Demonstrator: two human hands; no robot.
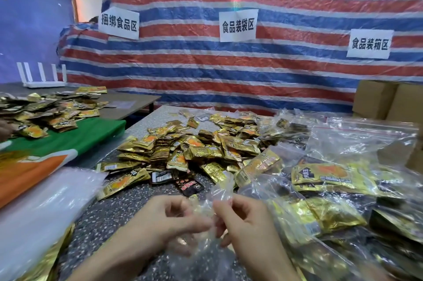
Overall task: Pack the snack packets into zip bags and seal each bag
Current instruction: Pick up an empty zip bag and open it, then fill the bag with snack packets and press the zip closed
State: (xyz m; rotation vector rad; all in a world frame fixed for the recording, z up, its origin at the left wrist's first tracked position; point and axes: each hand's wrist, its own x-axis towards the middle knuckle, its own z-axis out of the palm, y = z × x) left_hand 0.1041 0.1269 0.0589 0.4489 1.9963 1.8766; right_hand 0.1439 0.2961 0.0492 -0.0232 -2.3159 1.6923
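Step in hand: opening a fresh bag, as I read it. Both hands work at the mouth of a crumpled clear plastic zip bag just in front of the person.
Left hand: grip clenched, fingers curled in and pinching one lip of the bag's mouth.
Right hand: grip clenched the same way on the other lip, and the two hands almost touch.
Where the bag is: it hangs from the fingers down to the speckled grey desk. The speckles show through it, so it looks empty.
Packets to pack: a loose heap of small gold foil snack packets lies on the desk just beyond the hands. One black foil packet sits at its near edge.
Already packed: filled clear zip bags of gold packets are piled to the right.
Spare bags: a stack of flat clear bags lies to the left.
Next move calls for: drawing the lips apart until the mouth gapes. One hand then lets go and reaches to the heap while the other holds the bag open. The thin film may cling shut.
Hard to make out: the zip strip is hidden between the fingers, so I cannot tell whether it has parted. The bag's lower part is blurred and cut by the bottom edge. The spare stack runs off the left side.
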